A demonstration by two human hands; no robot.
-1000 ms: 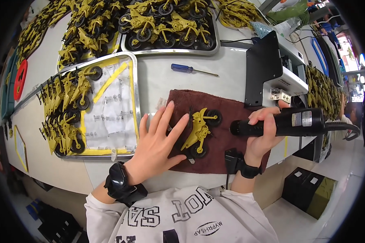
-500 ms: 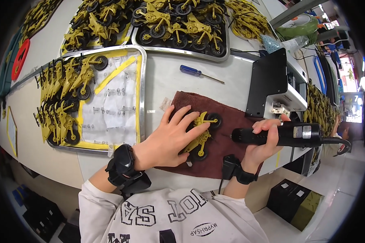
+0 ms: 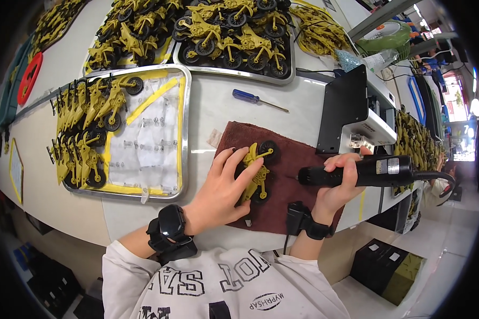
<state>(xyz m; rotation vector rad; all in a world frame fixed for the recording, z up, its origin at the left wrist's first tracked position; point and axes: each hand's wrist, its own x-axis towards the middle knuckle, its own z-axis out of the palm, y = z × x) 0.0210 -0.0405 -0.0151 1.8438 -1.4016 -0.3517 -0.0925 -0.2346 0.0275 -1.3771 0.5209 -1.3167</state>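
Note:
A yellow toy motorcycle (image 3: 262, 175) with black wheels lies on its side on a brown cloth (image 3: 294, 143). My left hand (image 3: 217, 190) grips it from the left, with the fingers curled over its far side and the thumb at the near end. Some of the toy is hidden under those fingers. In my right hand (image 3: 339, 186) is a black electric screwdriver (image 3: 383, 173), held level with its tip towards the toy but apart from it. A cord runs off its right end.
A metal-rimmed tray (image 3: 184, 133) on the left holds rows of toy motorcycles. Another heaped tray (image 3: 239, 74) stands at the back. A blue-handled screwdriver (image 3: 246, 96) lies beyond the cloth. A black and white machine (image 3: 346, 114) stands at the right.
My left hand has drawn in around the toy motorcycle, which has shifted slightly left and turned. The electric screwdriver has moved slightly left in my right hand.

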